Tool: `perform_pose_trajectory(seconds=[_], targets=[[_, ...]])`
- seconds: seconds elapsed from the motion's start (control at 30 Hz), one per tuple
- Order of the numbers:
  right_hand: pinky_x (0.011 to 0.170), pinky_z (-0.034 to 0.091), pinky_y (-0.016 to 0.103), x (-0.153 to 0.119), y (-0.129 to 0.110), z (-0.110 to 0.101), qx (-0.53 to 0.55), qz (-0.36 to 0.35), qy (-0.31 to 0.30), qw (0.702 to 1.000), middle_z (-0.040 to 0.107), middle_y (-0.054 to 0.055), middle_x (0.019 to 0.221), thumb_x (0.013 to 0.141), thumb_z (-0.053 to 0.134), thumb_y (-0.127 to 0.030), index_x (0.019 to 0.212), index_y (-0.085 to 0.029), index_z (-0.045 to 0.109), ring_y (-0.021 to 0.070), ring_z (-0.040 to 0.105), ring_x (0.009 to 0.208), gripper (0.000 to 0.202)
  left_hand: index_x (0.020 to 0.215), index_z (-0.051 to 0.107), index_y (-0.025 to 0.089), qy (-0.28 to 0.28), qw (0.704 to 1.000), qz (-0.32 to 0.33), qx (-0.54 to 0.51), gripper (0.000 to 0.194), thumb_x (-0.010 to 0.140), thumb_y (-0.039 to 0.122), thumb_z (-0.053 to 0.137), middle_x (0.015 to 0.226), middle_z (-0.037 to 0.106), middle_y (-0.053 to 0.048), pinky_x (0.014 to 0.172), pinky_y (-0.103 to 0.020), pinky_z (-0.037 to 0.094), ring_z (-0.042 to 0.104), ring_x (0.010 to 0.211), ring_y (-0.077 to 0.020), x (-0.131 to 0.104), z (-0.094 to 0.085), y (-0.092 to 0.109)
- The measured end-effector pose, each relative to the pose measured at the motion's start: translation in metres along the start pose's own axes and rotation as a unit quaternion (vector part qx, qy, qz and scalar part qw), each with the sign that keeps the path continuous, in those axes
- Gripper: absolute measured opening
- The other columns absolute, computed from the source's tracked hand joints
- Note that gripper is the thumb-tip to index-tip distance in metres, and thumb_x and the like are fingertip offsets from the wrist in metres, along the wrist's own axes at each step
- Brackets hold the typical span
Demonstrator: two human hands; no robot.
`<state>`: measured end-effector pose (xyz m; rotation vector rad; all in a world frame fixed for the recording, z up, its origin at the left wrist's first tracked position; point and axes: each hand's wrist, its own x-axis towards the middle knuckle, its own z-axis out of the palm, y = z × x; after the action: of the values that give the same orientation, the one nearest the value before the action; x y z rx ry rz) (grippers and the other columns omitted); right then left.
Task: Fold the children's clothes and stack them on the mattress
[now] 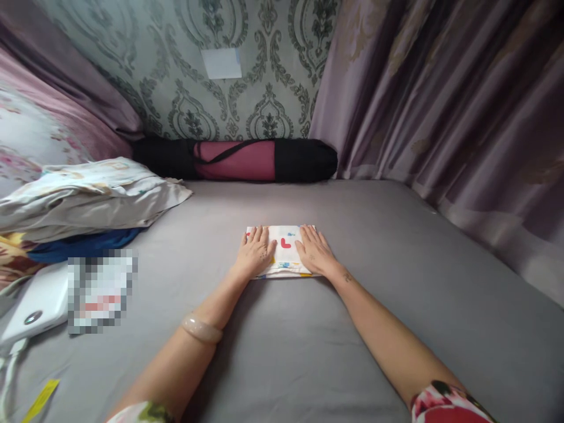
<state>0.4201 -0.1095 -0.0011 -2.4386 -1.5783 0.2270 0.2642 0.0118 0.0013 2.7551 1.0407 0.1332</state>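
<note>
A white cloth [286, 254] with red, blue and yellow prints lies folded into a flat rectangle on the grey bed sheet [282, 329]. My left hand [256, 251] rests flat on its left side, fingers stretched out and pointing away from me. On the right side of the cloth, my right hand [315, 249] lies flat too, with its fingers extended. Both palms press on the top layer, and neither hand grips it. Layered folds show along the cloth's near edge.
A black and maroon bag [235, 160] lies along the patterned wall. At left are a crumpled cloth pile [88, 197], a white power bank [42, 302] with a cable, a blurred-out item [101, 294] and a yellow strip [42, 399]. Purple curtains [423, 88] hang at right.
</note>
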Motion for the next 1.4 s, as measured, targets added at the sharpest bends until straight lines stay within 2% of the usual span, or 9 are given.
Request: perform_pose_trajectory(seconds=[0.17, 0.3, 0.4, 0.5, 0.63, 0.73, 0.83, 1.03, 1.4], targets=[[0.118, 0.010, 0.051, 0.003, -0.004, -0.013, -0.015, 0.003, -0.026, 1.000, 0.022, 0.017, 0.158, 0.098, 0.022, -0.039, 0.150, -0.005, 0.027, 0.0282, 0.015, 0.147, 0.062, 0.143, 0.038, 0.011, 0.045, 0.998, -0.010, -0.040, 0.054, 0.099, 0.037, 0.023, 0.153, 0.035, -0.016, 0.117, -0.052, 0.018, 0.026, 0.144, -0.0285, -0.003, -0.005, -0.001], [0.119, 0.002, 0.050, 0.009, -0.022, -0.023, -0.025, -0.056, -0.004, 0.998, 0.021, 0.014, 0.158, 0.099, 0.021, -0.039, 0.150, -0.007, 0.030, 0.0249, 0.013, 0.147, 0.061, 0.140, 0.043, 0.013, 0.105, 0.989, -0.059, -0.091, 0.049, 0.098, 0.031, 0.025, 0.151, 0.039, -0.014, 0.118, -0.051, 0.019, 0.028, 0.144, -0.0261, -0.005, -0.009, -0.005], [0.119, 0.003, 0.045, 0.013, -0.038, -0.012, -0.015, -0.099, 0.000, 0.995, 0.021, 0.013, 0.159, 0.099, 0.018, -0.040, 0.151, -0.006, 0.027, 0.0226, 0.013, 0.148, 0.062, 0.138, 0.046, 0.015, 0.115, 0.983, -0.087, -0.114, 0.046, 0.097, 0.025, 0.028, 0.149, 0.043, -0.014, 0.117, -0.050, 0.023, 0.031, 0.142, -0.0260, -0.004, -0.010, -0.010], [0.119, 0.007, 0.042, 0.016, -0.044, 0.003, -0.017, -0.093, -0.012, 0.995, 0.023, 0.014, 0.158, 0.099, 0.017, -0.041, 0.151, -0.004, 0.025, 0.0227, 0.016, 0.147, 0.064, 0.135, 0.049, 0.014, 0.113, 0.975, -0.104, -0.159, 0.045, 0.097, 0.024, 0.028, 0.144, 0.049, -0.014, 0.114, -0.045, 0.029, 0.037, 0.139, -0.0246, -0.001, -0.009, -0.017], [0.119, 0.007, 0.042, 0.019, -0.046, 0.005, -0.025, -0.083, -0.027, 0.996, 0.021, 0.013, 0.159, 0.099, 0.018, -0.040, 0.151, -0.004, 0.025, 0.0231, 0.016, 0.147, 0.064, 0.130, 0.055, 0.011, 0.135, 0.944, -0.139, -0.267, 0.045, 0.094, 0.021, 0.030, 0.134, 0.059, -0.014, 0.108, -0.036, 0.038, 0.052, 0.127, -0.0228, 0.004, -0.009, -0.027], [0.119, 0.008, 0.043, 0.023, -0.055, -0.001, -0.024, -0.077, -0.037, 0.996, 0.024, 0.015, 0.158, 0.098, 0.020, -0.040, 0.150, -0.003, 0.028, 0.0248, 0.018, 0.146, 0.064, 0.126, 0.059, 0.011, 0.155, 0.909, -0.175, -0.344, 0.045, 0.090, 0.018, 0.033, 0.132, 0.060, -0.013, 0.107, -0.034, 0.039, 0.053, 0.126, -0.0226, 0.006, -0.012, -0.032], [0.119, 0.006, 0.043, 0.027, -0.066, 0.002, -0.024, -0.081, -0.012, 0.996, 0.025, 0.014, 0.158, 0.098, 0.019, -0.039, 0.150, -0.003, 0.029, 0.0242, 0.017, 0.146, 0.064, 0.123, 0.061, 0.010, 0.184, 0.881, -0.189, -0.393, 0.046, 0.086, 0.016, 0.035, 0.130, 0.062, -0.013, 0.106, -0.032, 0.040, 0.054, 0.124, -0.0219, 0.006, -0.013, -0.038], [0.119, 0.008, 0.042, 0.031, -0.077, 0.013, -0.041, -0.071, -0.012, 0.997, 0.027, 0.013, 0.157, 0.098, 0.022, -0.038, 0.149, -0.003, 0.030, 0.0247, 0.017, 0.146, 0.063, 0.117, 0.063, 0.013, 0.230, 0.847, -0.212, -0.429, 0.045, 0.083, 0.017, 0.035, 0.123, 0.066, -0.012, 0.103, -0.034, 0.043, 0.057, 0.120, -0.0219, 0.008, -0.009, -0.046], [0.118, 0.010, 0.047, 0.035, -0.107, 0.015, -0.039, -0.078, -0.003, 0.996, 0.028, 0.018, 0.156, 0.099, 0.021, -0.036, 0.148, 0.000, 0.032, 0.0273, 0.022, 0.145, 0.062, 0.115, 0.064, 0.011, 0.235, 0.836, -0.231, -0.438, 0.044, 0.082, 0.015, 0.034, 0.120, 0.066, -0.013, 0.103, -0.033, 0.043, 0.059, 0.118, -0.0212, 0.010, -0.011, -0.047]])
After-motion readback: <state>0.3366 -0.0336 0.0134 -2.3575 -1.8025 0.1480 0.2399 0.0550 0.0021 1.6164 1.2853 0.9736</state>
